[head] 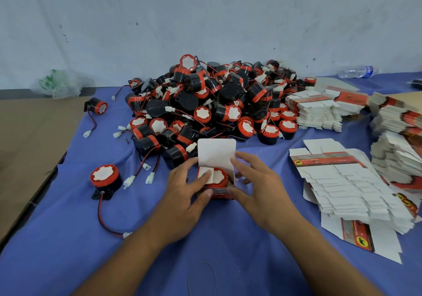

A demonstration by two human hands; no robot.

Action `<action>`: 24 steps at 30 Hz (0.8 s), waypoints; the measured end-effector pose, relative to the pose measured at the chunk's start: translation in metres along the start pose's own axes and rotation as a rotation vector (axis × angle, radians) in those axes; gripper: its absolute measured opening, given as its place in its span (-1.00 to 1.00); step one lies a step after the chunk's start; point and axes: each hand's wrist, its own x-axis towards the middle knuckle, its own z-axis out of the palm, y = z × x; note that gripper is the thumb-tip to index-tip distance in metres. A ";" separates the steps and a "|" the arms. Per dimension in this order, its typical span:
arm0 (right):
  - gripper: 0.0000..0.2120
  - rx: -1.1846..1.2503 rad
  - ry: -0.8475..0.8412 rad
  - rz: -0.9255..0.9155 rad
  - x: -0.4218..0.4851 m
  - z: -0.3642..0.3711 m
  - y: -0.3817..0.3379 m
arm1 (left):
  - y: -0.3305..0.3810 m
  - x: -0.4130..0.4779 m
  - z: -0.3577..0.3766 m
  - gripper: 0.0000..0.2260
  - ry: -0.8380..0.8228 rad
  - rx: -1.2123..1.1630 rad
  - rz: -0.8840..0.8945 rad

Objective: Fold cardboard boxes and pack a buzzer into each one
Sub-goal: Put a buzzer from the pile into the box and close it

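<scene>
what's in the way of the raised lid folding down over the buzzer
Only the left hand: its forefinger lies across the box opening, pressing a side flap onto the buzzer under the raised lid. The right hand is outside it.

Print on flat boxes (328, 158) blurred; nothing legible.

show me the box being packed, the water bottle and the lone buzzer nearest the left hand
box (216, 154), head view, on its raised lid flap
water bottle (355, 72), head view, on the middle of its clear body
buzzer (104, 174), head view, on its white top face
</scene>
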 end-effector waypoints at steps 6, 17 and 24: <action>-0.74 0.080 -0.153 -0.040 0.003 0.007 0.001 | 0.005 0.003 -0.005 -0.79 0.081 -0.188 0.016; -0.58 0.248 -0.068 -0.014 0.008 -0.001 -0.001 | 0.003 0.006 -0.015 -0.68 0.105 -0.203 0.027; -0.43 0.060 -0.295 -0.031 0.006 -0.008 0.005 | -0.001 0.001 -0.016 -0.48 -0.045 -0.156 0.013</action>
